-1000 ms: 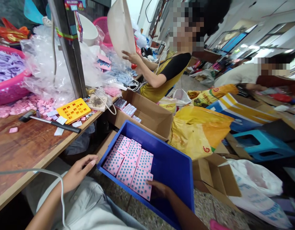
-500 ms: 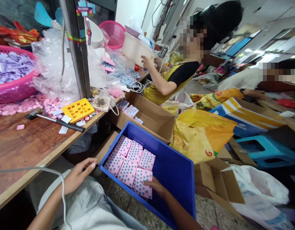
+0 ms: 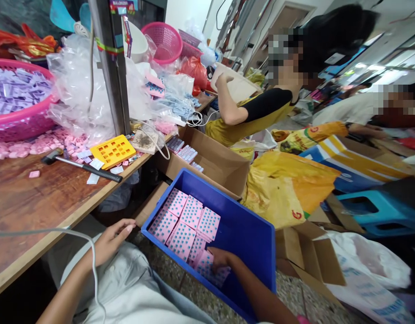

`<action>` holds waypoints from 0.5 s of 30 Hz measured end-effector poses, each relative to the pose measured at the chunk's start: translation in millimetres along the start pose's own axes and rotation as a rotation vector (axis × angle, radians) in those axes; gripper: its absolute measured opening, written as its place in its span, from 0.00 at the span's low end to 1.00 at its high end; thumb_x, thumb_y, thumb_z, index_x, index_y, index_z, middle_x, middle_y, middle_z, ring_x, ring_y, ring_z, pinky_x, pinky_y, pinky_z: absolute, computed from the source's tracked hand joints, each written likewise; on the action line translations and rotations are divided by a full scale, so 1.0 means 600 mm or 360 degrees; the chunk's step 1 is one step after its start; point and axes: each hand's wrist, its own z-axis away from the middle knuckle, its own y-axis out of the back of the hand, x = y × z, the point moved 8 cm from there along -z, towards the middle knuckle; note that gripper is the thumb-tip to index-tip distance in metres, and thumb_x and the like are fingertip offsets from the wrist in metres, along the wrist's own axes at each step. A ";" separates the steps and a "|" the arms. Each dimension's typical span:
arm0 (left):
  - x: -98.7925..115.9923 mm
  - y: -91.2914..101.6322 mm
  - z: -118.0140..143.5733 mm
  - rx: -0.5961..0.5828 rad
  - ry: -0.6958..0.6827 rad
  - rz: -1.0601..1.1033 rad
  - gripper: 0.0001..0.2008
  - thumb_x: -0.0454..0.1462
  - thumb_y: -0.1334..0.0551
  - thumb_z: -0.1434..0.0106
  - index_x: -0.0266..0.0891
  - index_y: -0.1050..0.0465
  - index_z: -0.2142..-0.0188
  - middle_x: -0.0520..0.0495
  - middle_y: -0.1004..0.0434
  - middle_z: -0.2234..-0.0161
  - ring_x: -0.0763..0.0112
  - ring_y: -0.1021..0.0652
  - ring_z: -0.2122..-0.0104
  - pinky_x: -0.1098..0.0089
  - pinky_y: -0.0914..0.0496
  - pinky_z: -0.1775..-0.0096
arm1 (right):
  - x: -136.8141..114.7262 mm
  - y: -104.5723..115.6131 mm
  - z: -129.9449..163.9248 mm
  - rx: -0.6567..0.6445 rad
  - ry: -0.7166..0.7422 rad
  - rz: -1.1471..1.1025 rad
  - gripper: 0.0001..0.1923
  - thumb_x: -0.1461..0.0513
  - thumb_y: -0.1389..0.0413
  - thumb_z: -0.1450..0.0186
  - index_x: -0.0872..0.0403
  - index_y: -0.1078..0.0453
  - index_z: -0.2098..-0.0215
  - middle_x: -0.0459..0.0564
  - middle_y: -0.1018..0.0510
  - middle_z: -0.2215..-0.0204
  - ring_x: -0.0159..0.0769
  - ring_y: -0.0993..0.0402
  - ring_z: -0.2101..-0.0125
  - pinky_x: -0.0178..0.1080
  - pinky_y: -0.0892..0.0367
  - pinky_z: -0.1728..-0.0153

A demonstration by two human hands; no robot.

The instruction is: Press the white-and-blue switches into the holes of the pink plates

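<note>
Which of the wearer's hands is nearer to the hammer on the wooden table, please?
The left. The left hand rests on the lap beside the table edge, below the hammer. The right hand is inside the blue bin, on the pink sheets, farther off.

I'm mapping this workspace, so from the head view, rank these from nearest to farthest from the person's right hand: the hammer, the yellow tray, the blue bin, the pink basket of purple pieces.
1. The blue bin: the right hand is inside it, on the pink sheets.
2. The yellow tray: on the table edge, up and left.
3. The hammer: just left of the tray; a close call.
4. The pink basket: far left.
</note>
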 end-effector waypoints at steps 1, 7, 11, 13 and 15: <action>-0.006 0.001 0.000 0.0001 0.0006 0.0010 0.24 0.54 0.44 0.31 0.43 0.25 0.47 0.44 0.19 0.50 0.56 0.21 0.50 0.57 0.29 0.45 | 0.001 -0.005 -0.002 0.0051 -0.0016 -0.0022 0.33 0.71 0.33 0.67 0.55 0.24 0.60 0.44 0.21 0.68 0.43 0.25 0.64 0.40 0.28 0.64; -0.049 0.002 -0.009 -0.0031 0.0049 0.0106 0.24 0.55 0.43 0.31 0.43 0.26 0.46 0.44 0.20 0.49 0.57 0.22 0.49 0.59 0.30 0.45 | 0.008 -0.017 0.019 0.0091 -0.0054 -0.0362 0.32 0.74 0.36 0.67 0.54 0.23 0.62 0.44 0.21 0.69 0.50 0.24 0.61 0.42 0.27 0.61; -0.070 0.014 -0.015 -0.0001 0.0069 0.0250 0.26 0.57 0.43 0.32 0.41 0.25 0.46 0.42 0.20 0.51 0.58 0.22 0.52 0.59 0.30 0.46 | 0.021 0.000 0.056 0.0124 -0.0039 -0.0727 0.28 0.67 0.36 0.59 0.53 0.24 0.58 0.49 0.17 0.66 0.53 0.20 0.60 0.48 0.25 0.57; -0.082 0.024 -0.017 0.0046 0.0111 0.0344 0.28 0.58 0.42 0.33 0.40 0.25 0.46 0.42 0.19 0.51 0.58 0.21 0.54 0.60 0.30 0.49 | 0.028 0.002 0.066 0.0174 -0.0031 -0.0926 0.25 0.62 0.36 0.54 0.53 0.26 0.56 0.54 0.16 0.63 0.52 0.18 0.58 0.52 0.26 0.52; -0.094 0.031 -0.020 0.0080 0.0158 0.0438 0.29 0.59 0.41 0.34 0.41 0.25 0.46 0.41 0.19 0.52 0.58 0.21 0.55 0.60 0.29 0.51 | 0.031 -0.009 0.065 0.0206 -0.0031 -0.1093 0.23 0.57 0.37 0.51 0.54 0.27 0.56 0.59 0.16 0.60 0.53 0.18 0.55 0.54 0.28 0.48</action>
